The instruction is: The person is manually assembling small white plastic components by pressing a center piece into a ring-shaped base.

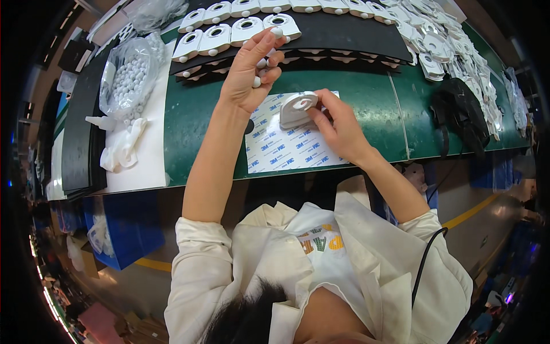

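Several small white balls are in my left hand (250,71). One white ball (277,32) is pinched at the tips of its thumb and forefinger, and others sit among the curled fingers. That hand is raised near the front row of parts on the black sheet. My right hand (342,125) grips a white plastic part (293,112) by its right side. The part is tilted up, flat-bottomed with a rounded top and a round recess. It is over a white backing sheet (269,155) with blue print, and I cannot tell whether its lower edge touches.
Similar white parts with balls stand in rows on stacked black sheets (344,41) at the back. Loose parts (438,46) are heaped at the right, beside a black bag (460,112). A bag of white balls (130,74) and a small nozzle bottle (101,122) are at the left.
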{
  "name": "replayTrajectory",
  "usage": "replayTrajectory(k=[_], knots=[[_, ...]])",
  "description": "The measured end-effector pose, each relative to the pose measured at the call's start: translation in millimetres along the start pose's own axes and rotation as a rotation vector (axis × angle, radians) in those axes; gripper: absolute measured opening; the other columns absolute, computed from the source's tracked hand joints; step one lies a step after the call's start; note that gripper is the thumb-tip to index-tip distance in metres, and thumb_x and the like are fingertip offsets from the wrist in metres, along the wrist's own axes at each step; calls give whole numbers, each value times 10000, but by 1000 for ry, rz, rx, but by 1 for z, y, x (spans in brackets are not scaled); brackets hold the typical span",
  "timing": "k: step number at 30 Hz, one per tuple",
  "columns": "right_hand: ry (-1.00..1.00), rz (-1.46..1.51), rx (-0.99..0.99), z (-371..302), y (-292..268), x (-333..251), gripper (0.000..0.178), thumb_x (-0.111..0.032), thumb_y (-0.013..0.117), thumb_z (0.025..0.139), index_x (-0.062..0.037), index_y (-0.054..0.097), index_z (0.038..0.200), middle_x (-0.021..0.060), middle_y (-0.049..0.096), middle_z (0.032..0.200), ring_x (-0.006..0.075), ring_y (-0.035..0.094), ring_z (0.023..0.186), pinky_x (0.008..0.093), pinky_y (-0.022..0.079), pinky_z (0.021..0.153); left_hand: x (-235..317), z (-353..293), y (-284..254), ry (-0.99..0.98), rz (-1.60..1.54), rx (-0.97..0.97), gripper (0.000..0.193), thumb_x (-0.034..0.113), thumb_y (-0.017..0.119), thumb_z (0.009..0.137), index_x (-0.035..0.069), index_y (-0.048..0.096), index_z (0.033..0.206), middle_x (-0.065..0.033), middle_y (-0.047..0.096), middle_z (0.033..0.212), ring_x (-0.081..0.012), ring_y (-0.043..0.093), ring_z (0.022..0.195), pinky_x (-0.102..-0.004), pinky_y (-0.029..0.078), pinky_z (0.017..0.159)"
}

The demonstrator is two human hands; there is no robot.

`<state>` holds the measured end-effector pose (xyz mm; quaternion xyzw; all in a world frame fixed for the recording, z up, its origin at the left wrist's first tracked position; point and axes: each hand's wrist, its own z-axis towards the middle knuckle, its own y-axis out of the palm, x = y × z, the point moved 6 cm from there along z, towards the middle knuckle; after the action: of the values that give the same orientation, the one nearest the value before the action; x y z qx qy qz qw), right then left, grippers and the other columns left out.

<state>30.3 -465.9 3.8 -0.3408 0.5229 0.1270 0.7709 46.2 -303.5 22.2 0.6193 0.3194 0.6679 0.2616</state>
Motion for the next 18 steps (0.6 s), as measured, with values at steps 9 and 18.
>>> replayTrajectory(k=[9, 18], knots=[[-7, 116, 7, 3, -3, 0, 146, -50, 502, 872, -28, 504, 1017, 58, 548, 862, 132, 514, 706, 237, 431, 651, -1, 0, 5, -11, 48, -42, 319, 122, 640, 816, 53, 548, 1113, -54, 565, 954, -49, 425, 627, -145, 260, 398], [148, 1139, 216, 5, -37, 32, 243, -168, 470, 922, -92, 479, 1153, 43, 532, 1125, 150, 509, 1037, 320, 426, 874, -18, -8, 18, -75, 452, -13, 275, 88, 725, 720, 67, 640, 981, 35, 561, 780, -15, 403, 548, -154, 267, 428]])
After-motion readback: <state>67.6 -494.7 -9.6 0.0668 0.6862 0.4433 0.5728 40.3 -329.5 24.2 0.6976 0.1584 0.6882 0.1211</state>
